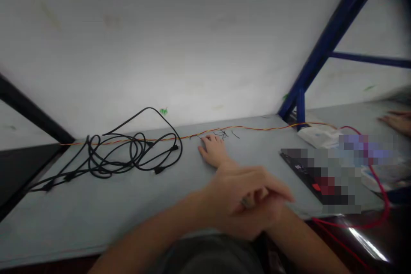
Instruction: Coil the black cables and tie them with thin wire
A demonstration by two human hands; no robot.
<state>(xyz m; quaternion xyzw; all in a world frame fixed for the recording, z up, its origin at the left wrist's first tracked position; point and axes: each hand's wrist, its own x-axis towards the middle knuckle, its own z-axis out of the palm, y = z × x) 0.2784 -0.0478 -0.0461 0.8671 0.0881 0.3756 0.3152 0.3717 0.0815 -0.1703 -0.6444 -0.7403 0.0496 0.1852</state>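
At left on the grey table [80,214], black cables [131,163] in loose loops, with plugs at some ends. Among those loops, then on along the foot of the wall, a thin orange-yellow wire [237,126], nearly straight. Palm down on the table, well right of the cables, right hand [213,150] loose, fingers spread and thumb out. Wire just at the fingertips, on the wall side; cannot tell touching from a narrow gap. Slightly right, close to the wire, black scraps [223,133]. Nearer the camera, across the right forearm, left hand [245,182], fingers half curled and blurred; cannot tell gripping from resting. Farther right, a partly pixelated dark flat thing [300,169], a blue post [316,60], white packs [317,136], a curving red cable [387,205] and another person's hand [401,123].
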